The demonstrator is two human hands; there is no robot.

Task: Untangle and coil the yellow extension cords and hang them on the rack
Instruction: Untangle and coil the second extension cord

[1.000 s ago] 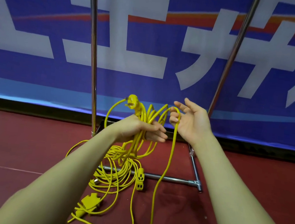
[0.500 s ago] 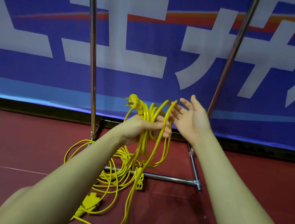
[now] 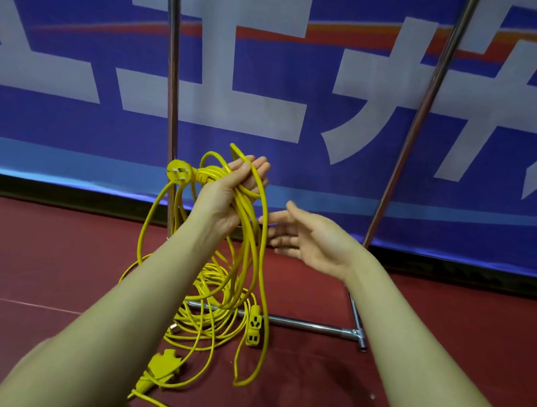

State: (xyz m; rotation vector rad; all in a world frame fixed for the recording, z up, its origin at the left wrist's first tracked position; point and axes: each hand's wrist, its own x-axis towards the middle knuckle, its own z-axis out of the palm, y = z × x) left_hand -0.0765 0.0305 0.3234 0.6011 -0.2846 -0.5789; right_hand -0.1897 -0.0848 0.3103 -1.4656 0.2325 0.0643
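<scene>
Loops of yellow extension cord (image 3: 250,234) grasped by the left hand (image 3: 228,195) may be snagged on the floor tangle (image 3: 208,310) while the right hand (image 3: 309,241) is held released.

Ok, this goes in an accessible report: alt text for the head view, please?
A person's left hand holds up a bunch of yellow cord loops, the right hand open beside them. More cord lies tangled on the red floor at a metal rack.

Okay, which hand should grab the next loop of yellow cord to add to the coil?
The right hand, probably. It is open and holds nothing, with fingertips close to the strands hanging from the coil. The left hand is occupied gripping the gathered loops near the plug.
</scene>
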